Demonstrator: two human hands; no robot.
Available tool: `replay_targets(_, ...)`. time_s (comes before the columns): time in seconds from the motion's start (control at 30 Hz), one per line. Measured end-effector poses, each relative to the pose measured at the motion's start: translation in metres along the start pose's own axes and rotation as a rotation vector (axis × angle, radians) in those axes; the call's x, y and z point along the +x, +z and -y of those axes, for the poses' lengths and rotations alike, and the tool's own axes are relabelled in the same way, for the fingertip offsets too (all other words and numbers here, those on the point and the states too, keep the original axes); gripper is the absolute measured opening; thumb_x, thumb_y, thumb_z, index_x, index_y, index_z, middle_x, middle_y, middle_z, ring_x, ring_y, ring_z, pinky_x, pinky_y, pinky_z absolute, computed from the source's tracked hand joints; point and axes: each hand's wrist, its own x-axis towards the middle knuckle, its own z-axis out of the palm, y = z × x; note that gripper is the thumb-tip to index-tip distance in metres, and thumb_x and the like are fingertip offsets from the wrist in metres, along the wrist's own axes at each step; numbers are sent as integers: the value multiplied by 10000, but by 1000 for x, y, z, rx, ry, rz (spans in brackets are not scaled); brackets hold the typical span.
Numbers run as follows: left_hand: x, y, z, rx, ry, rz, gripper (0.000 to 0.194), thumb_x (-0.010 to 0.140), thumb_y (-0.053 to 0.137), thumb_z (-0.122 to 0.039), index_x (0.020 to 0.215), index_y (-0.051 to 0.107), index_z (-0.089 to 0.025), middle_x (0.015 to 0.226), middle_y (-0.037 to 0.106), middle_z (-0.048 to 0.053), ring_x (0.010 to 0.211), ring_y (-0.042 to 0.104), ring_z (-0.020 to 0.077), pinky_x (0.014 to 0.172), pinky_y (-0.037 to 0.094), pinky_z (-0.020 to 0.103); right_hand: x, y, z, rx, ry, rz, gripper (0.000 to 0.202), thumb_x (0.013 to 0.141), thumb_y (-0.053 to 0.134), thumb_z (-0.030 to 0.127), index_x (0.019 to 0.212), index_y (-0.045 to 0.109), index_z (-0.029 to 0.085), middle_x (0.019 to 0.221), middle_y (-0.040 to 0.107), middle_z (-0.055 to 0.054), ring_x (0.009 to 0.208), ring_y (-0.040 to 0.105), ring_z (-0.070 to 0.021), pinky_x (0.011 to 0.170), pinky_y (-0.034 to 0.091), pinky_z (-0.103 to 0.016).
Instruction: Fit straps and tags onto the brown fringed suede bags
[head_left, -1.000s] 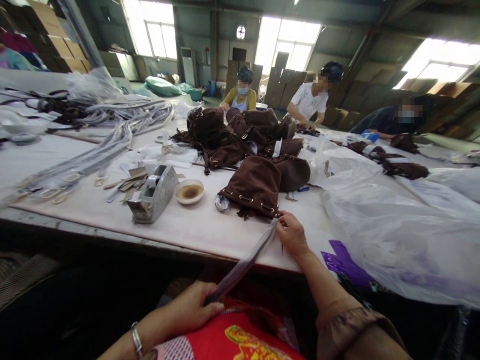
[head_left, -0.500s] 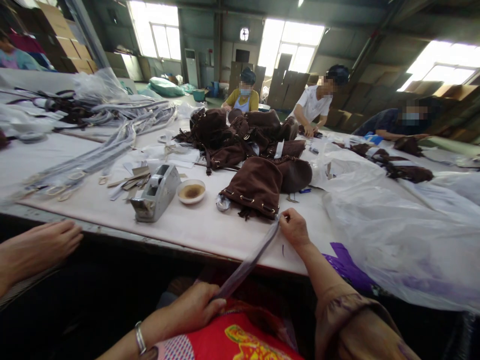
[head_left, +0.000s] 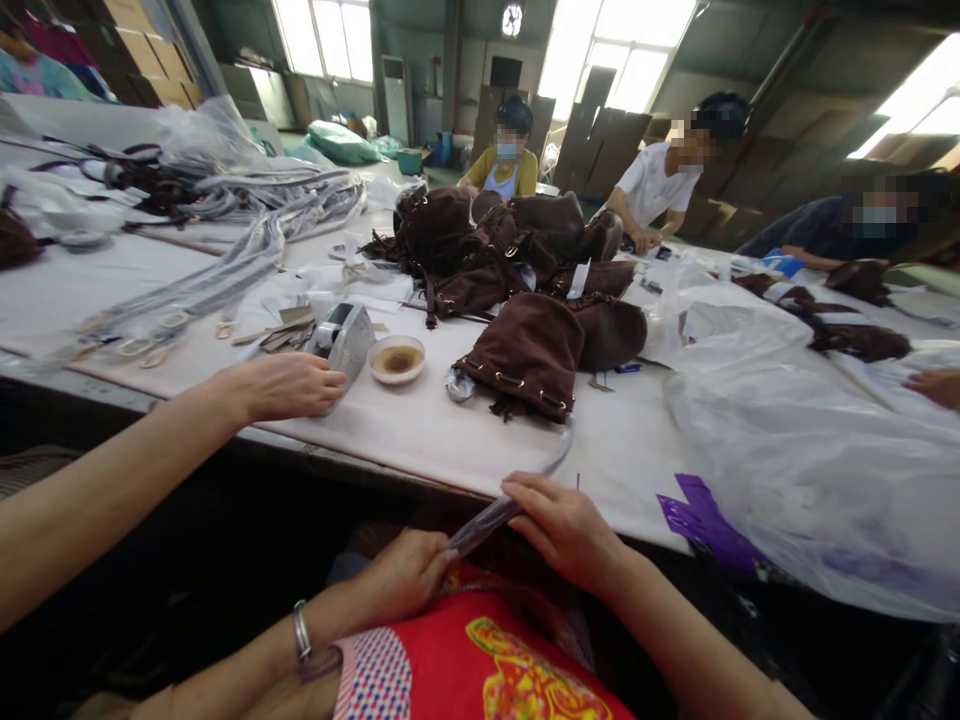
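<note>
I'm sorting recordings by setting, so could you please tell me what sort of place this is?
Probably a bag workshop or packing hall: brown bags are heaped on a large shared worktable, with a tape dispenser nearby and stacked cardboard boxes behind.

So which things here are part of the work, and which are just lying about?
In use:
- plastic-wrapped strap, in the left hand, right hand on it
- brown bag, probably, at its end

Lying about, seemingly:
- shallow dish
- purple plastic

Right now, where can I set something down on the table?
Bare tabletop lies in front of the white bowl and nearest brown bag, and right of that bag, short of the plastic sheeting. Behind that bag, piled bags crowd it.
</note>
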Motion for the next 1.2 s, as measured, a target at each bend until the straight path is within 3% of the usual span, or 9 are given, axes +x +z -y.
replay_targets(0.1,2,-3,-13,80,11,35,439,971,335,-463,811,623,-174,790,659,37,678,559,154,619,385,245,-2,13,11,-116,26,170,302,938,550,251,1233,587,202,1162,665,-94,975,661,-205,782,541,-285)
replay_targets(0.2,3,-10,-27,168,29,65,440,973,345,-487,831,629,-182,813,669,49,675,569,157,602,382,244,-9,4,-20,-235,80,208,145,935,526,217,916,670,212,861,683,-41,757,645,-165,645,486,-246)
replay_targets(0.47,32,-22,-63,386,121,-27,393,981,340,-436,969,625,-166,891,698,112,765,654,229,651,456,298,-32,-52,-114,-317,314,113,247,892,487,160,982,717,175,1025,711,-96,956,643,-239,883,500,-352)
replay_targets(0.63,53,-22,-79,480,107,-61,381,974,331,-387,983,635,-159,912,714,136,839,685,284,718,515,358,-13,-41,-44,-350,396,142,501,820,443,45,1262,616,206,1326,613,-77,1089,638,-231,936,496,-336)
replay_targets(0.73,58,-19,-83,454,155,-71,353,967,352,-345,1030,640,-151,976,716,142,889,685,273,777,518,355,2,-20,12,-273,366,137,504,877,490,141,1379,512,184,1353,588,-114,1111,627,-255,926,499,-351)
replay_targets(0.83,56,-23,-84,392,228,-10,299,935,418,-299,1066,645,-155,1004,719,123,887,679,243,778,508,315,10,-6,30,-106,314,155,335,904,522,176,1225,618,166,1124,682,-104,988,650,-219,852,504,-310)
replay_targets(0.93,45,-40,-73,235,195,203,258,882,529,-368,1012,657,-186,908,729,54,757,660,190,673,491,258,1,-16,-3,-35,293,141,181,940,525,235,867,687,200,820,662,-39,777,632,-174,732,488,-276)
replay_targets(1.03,33,-62,-49,61,103,378,227,863,540,-378,906,649,-184,823,718,14,672,629,145,602,460,219,-27,-45,-62,-118,310,-38,219,955,517,295,833,670,198,824,643,-52,780,619,-184,746,486,-297)
replay_targets(1.2,30,-72,-23,15,-4,227,291,888,449,-378,735,584,-170,629,611,-1,539,528,129,509,394,224,-58,-71,-111,-310,367,-152,207,926,505,274,851,675,185,878,672,-97,819,652,-232,794,520,-358)
